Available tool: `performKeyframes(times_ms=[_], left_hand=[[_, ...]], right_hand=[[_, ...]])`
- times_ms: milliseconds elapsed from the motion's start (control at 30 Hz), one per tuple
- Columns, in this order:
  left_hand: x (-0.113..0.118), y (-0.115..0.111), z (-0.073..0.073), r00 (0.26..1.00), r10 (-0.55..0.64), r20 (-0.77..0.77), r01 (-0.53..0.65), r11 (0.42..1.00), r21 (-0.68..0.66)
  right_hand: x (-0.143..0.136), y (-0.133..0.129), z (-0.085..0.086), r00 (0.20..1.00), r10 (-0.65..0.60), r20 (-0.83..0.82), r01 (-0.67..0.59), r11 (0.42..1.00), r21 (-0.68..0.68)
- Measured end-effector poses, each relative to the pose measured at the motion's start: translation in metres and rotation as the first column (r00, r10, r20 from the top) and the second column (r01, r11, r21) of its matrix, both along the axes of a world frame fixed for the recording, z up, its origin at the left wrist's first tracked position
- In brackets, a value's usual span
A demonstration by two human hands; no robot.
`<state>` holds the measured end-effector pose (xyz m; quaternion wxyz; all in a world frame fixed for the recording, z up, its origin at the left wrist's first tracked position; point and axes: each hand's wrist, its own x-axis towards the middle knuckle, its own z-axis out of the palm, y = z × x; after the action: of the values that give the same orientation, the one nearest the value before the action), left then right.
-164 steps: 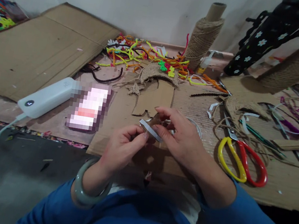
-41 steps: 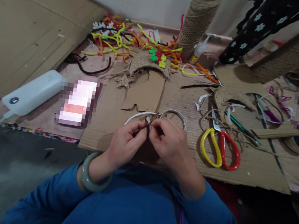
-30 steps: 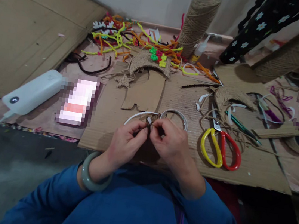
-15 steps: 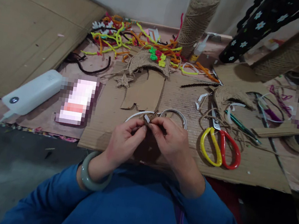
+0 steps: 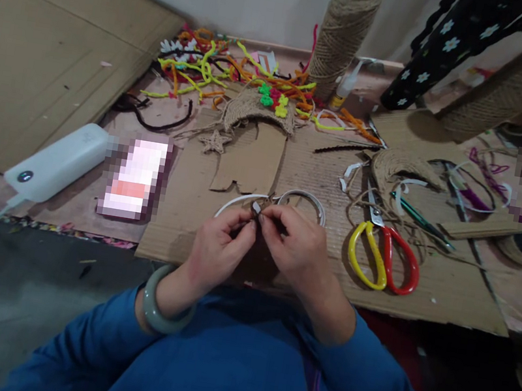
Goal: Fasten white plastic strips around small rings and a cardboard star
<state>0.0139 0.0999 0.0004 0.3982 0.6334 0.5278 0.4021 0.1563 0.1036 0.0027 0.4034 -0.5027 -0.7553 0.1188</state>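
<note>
1. Left hand (image 5: 222, 242): thumb and forefinger pinch a small dark piece (image 5: 256, 208) bearing a white patch; the remaining fingers curl inward, apparently for steadiness.
2. Right hand (image 5: 300, 245): thumb and forefinger pinch the same piece from the opposite side; the fingertips nearly meet, presumably because it is so small.
3. The piece sits between the hands, over the near part of the cardboard sheet (image 5: 317, 168); fingers hide its outline.
4. The white ring (image 5: 323, 214) and curved white strip (image 5: 234, 200) lie just beyond the hands, seemingly for easy reach.
5. The scissors (image 5: 377, 218) rest right of the hands, handles facing the person, a placement that suits quick grasping.
</note>
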Motion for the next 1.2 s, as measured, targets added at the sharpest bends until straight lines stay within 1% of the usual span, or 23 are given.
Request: performKeyframes(times_ms=[167, 267, 467, 600, 767, 1000, 1200], left_hand=[[0.0005, 0.0, 0.0005, 1.0, -0.003, -0.02, 0.003, 1.0, 0.011], [0.0004, -0.0001, 0.0012, 1.0, 0.004, -0.018, -0.004, 1.0, 0.013], [0.0011, 0.0008, 0.0024, 1.0, 0.003, 0.011, -0.003, 1.0, -0.012], [0.0016, 0.0013, 0.0021, 1.0, -0.002, 0.021, 0.003, 1.0, -0.011], [0.0017, 0.0014, 0.0037, 1.0, 0.002, 0.009, -0.002, 1.0, 0.0], [0.002, 0.0011, 0.0028, 1.0, -0.005, 0.007, 0.004, 1.0, 0.016], [0.0026, 0.0008, 0.0028, 1.0, -0.013, -0.009, 0.013, 1.0, 0.028]], right_hand=[[-0.0005, 0.0006, -0.0031, 0.999, -0.037, 0.034, 0.036, 0.998, 0.044], [0.0007, 0.002, -0.0041, 0.998, -0.058, 0.037, 0.056, 0.998, 0.04], [0.0031, 0.0021, -0.0005, 1.0, -0.005, -0.025, 0.004, 0.999, -0.04], [0.0033, 0.0022, 0.0002, 1.0, 0.015, -0.023, -0.016, 0.999, -0.044], [0.0042, 0.0032, -0.0012, 1.0, -0.003, -0.01, 0.002, 0.997, -0.073], [0.005, 0.0037, -0.0007, 1.0, 0.005, -0.024, -0.008, 0.995, -0.103], [0.0053, 0.0043, 0.0005, 1.0, 0.005, -0.011, -0.006, 0.997, -0.076]])
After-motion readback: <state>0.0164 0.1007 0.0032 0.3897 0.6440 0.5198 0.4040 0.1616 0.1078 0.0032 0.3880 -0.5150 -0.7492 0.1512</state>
